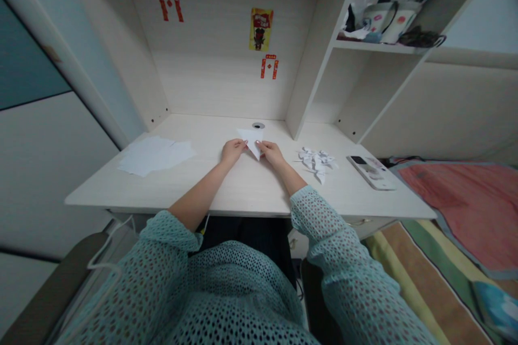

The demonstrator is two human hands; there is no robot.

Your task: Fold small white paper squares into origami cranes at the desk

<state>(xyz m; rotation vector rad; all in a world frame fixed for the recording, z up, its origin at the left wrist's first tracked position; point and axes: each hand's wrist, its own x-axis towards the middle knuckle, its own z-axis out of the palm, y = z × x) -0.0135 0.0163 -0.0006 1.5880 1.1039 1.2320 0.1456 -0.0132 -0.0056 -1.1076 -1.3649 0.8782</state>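
White paper [252, 137], folded to a point, held over the desk [243, 188]; left hand [233, 152] and right hand [272, 153] each pinching one side; best handled with edges aligned, pressure even, creases firm.

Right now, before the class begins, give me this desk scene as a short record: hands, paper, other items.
Left hand: pinching a white paper triangle
Right hand: pinching the same triangle's other side
Desk left: flat white paper sheets, overlapping
Desk right: small heap of folded white paper pieces
Far right: white rectangular phone, lying flat
Surface: white wood-grain desktop
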